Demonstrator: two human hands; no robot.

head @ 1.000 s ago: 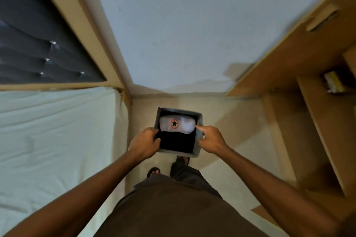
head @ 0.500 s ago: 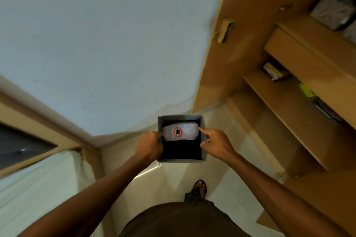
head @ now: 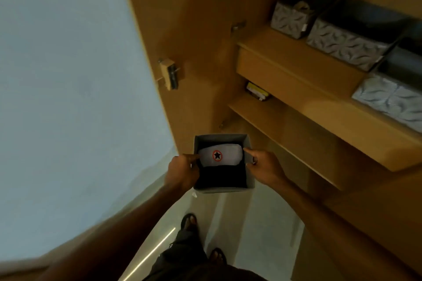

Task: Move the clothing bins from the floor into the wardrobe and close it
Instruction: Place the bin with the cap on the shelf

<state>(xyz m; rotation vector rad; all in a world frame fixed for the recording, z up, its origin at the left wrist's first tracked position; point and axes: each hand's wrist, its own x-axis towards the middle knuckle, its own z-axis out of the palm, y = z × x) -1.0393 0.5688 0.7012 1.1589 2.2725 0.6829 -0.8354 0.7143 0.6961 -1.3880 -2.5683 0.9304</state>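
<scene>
1. You hold a small square bin (head: pixel 222 186) with thin grey walls and an open top. It is up in the air in front of you, above the pale floor (head: pixel 251 223) and next to the open wooden wardrobe (head: pixel 205 29).
2. Inside the bin lies a soft folded white cloth (head: pixel 220 155) with a black star in a red ring. Dark cloth (head: pixel 222 177) lies beside it.
3. Your left hand (head: pixel 182 172) grips the bin's left wall, fingers curled tight on it, thumb over the rim.
4. Your right hand (head: pixel 265 169) pinches the right wall, thumb inside, fingers outside.
5. Three boxy bins (head: pixel 342 43) with a shiny silver wavy pattern sit side by side on the smooth wooden shelf (head: pixel 296 68).
</scene>
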